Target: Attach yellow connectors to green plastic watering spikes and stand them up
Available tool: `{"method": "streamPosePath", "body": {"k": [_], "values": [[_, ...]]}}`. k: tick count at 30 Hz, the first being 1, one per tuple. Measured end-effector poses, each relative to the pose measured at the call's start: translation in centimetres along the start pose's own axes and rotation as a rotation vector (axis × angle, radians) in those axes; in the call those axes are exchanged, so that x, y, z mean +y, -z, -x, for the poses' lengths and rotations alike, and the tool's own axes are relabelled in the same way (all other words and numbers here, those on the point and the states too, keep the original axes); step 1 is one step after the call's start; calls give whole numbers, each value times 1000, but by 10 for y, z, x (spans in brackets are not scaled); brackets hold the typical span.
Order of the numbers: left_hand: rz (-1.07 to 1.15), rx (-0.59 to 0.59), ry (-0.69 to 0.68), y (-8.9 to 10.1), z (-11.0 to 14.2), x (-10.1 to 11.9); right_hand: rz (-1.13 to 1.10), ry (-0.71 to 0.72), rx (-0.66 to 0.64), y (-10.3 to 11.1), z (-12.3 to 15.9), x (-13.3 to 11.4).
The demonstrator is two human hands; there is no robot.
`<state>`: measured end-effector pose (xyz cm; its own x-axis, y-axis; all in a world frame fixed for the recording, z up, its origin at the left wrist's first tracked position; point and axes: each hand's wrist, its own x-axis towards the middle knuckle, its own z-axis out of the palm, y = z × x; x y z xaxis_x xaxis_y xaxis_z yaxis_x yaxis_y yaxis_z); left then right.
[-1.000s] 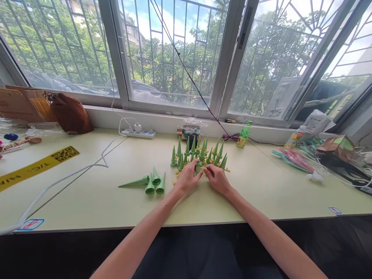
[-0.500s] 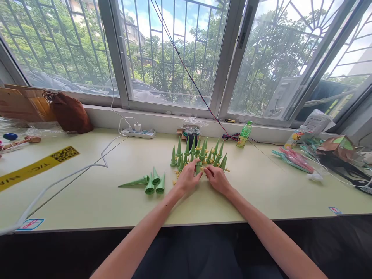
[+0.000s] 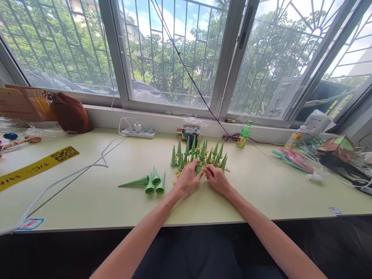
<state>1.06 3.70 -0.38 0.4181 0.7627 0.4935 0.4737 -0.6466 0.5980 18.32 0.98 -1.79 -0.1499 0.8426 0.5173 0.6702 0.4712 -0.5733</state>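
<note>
My left hand (image 3: 188,175) is closed around a green plastic spike (image 3: 198,166), with part of it hidden by the fingers. Close on its right, my right hand (image 3: 216,178) pinches a small yellow valve piece (image 3: 202,170) against the spike's side. Behind both hands stands a cluster of green spikes (image 3: 179,148), tips up, many with yellow pieces at their bases. To the left are several loose green spikes (image 3: 149,187), one lying on its side and the others upright with no yellow piece on them.
A white power strip (image 3: 138,133) and a green-labelled bottle (image 3: 244,134) stand along the window ledge. A white cable (image 3: 95,164) crosses the table's left side. Pink and green plastic items (image 3: 296,159) lie at right; a brown bag (image 3: 69,113) is far left.
</note>
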Motion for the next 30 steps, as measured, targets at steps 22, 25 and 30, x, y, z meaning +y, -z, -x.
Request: {"method": "streamPosePath", "body": {"k": [22,25,30], "values": [[1,35,-11,-1,0,1,-20,-32,33,0,1,0],[-2,36,-12,-1,0,0,-13,-26,20,-1,1,1],[-8,14,-8,-1,1,-1,-12,-36,3,-1,0,0]]}}
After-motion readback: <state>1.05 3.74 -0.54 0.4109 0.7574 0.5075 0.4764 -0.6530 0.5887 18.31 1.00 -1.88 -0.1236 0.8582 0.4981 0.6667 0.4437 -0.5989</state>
